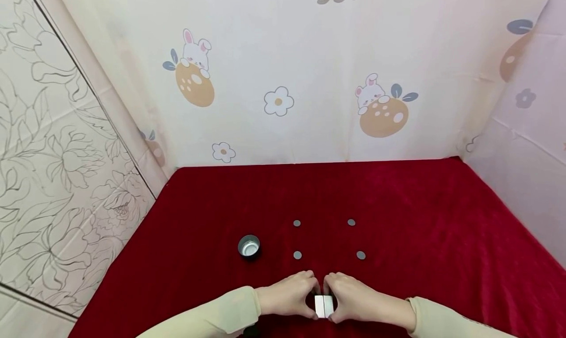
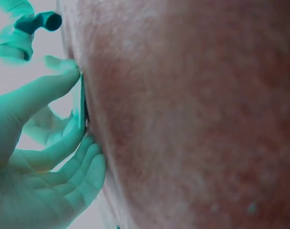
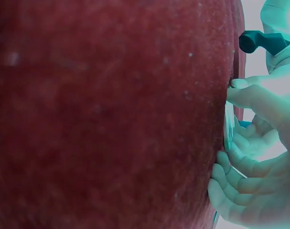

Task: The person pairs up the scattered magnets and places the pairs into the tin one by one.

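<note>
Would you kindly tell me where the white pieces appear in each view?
Head: white pieces, bottom, slightly right of centre.
Left wrist: edge-on, left of centre; cannot tell whether both show.
Right wrist: edge-on, right of centre; likewise.
Shared landmark: the red cloth.

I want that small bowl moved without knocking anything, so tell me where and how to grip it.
Pinch the bowl by its rim, probably from its left: it stands upright, mouth up, and its right faces the nearest grey disc. The left hand is nearer.
</note>
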`<state>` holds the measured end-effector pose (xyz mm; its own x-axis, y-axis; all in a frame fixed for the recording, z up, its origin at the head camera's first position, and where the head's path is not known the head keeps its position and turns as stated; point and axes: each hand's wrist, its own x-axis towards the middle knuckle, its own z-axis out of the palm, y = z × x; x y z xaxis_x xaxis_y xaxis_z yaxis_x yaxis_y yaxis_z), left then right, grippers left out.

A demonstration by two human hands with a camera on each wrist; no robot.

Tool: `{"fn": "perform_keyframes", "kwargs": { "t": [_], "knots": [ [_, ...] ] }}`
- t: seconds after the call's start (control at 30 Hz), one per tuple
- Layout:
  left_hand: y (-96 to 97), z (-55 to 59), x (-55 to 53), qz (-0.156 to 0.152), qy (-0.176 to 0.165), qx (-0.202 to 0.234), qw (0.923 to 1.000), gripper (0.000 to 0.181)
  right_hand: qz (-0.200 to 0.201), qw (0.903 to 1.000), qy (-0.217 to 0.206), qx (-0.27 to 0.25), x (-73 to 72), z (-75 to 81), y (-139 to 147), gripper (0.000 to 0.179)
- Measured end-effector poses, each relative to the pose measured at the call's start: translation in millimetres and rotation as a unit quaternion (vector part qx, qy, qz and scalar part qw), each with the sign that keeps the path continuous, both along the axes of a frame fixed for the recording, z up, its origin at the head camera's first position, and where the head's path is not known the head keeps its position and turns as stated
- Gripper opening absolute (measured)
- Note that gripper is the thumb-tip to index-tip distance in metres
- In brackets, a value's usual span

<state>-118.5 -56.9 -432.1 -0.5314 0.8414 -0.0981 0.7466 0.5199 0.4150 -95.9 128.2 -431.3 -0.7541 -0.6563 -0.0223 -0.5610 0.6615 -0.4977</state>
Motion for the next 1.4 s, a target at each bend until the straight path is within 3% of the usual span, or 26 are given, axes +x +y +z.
{"fn": "perform_keyframes", "kwargs": {
  "t": [0.13, 0.33, 0.57, 0.73, 1.17, 1.4],
  "knots": [
    [-8.3, 4.1, -2.4, 0.007, -0.031, 0.018, 0.9993, 0.03, -0.015, 0.9973, -0.067, -0.026, -0.8, 1.8, 0.3, 0.034],
    [-24.1, 7.6, -5.0, 0.035, -0.042, 0.05, 0.9973, 0.029, -0.024, 0.9864, -0.136, -0.089, -0.3, 2.0, 0.7, 0.033],
    [-42.4, 11.9, -4.7, 0.071, -0.064, 0.072, 0.9928, 0.028, -0.038, 0.9624, -0.216, -0.161, -1.6, 1.3, -1.6, 0.025],
    [-55.2, 15.3, -4.6, 0.105, -0.071, 0.091, 0.9877, 0.027, -0.038, 0.9469, -0.246, -0.203, -2.5, 1.6, -4.7, 0.019],
    [-95.8, 16.0, -8.6, 0.169, -0.003, 0.184, 0.9684, 0.028, -0.064, 0.9201, -0.27, -0.277, -16.6, 19.5, -22.6, 0.015],
    [-111.5, 17.9, -14.8, 0.202, 0.052, 0.198, 0.9577, 0.032, -0.109, 0.8941, -0.299, -0.315, -29.4, 26.2, -34.8, 0.018]
  ]
}}
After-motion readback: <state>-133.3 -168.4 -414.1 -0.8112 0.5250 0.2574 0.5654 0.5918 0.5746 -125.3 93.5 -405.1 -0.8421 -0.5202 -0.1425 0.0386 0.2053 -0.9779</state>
